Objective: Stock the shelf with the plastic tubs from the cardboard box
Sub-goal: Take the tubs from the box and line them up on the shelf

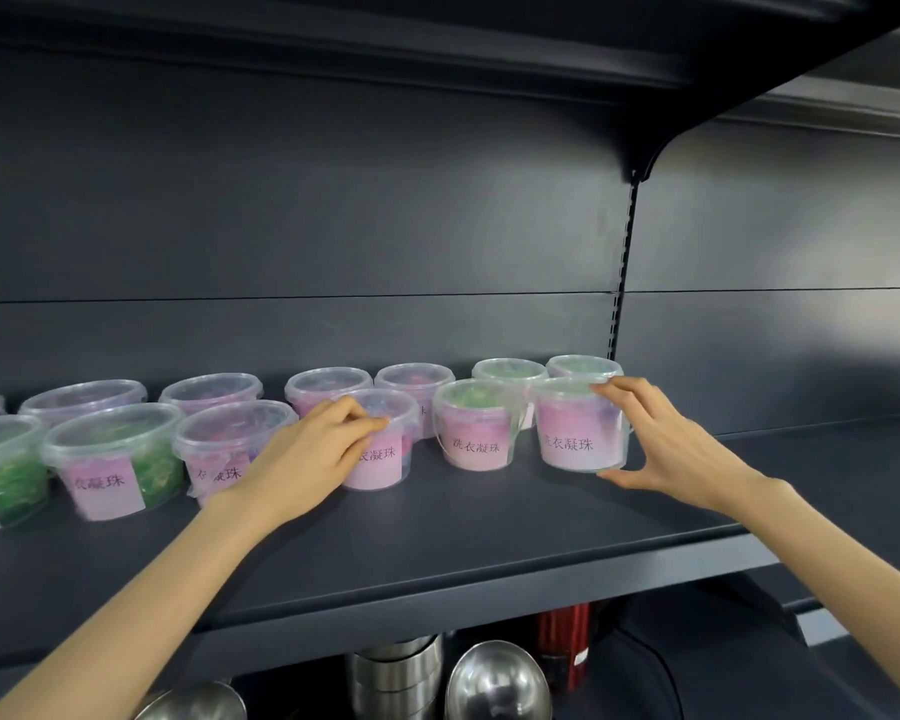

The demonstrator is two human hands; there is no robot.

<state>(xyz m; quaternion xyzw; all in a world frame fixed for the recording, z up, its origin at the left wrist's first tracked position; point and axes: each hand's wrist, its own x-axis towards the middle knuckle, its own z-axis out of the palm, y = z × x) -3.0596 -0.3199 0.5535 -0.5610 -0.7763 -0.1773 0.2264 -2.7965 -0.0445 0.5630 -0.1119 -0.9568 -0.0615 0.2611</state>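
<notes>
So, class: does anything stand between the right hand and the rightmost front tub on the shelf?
Nothing visible does. The right hand is at the rightmost front tub, fingers on its lid rim, thumb near its base. The tub stands on the shelf.

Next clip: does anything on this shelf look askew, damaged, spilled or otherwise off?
Mostly tidy. One front-row tub, just left of the left hand, has a wrinkled label that sits crooked and seems to lift at its lower edge, unlike its neighbours' flat labels. No spill or breakage shows.

Clear glossy plastic tubs [582, 431]; matt metal shelf [489, 527].
</notes>
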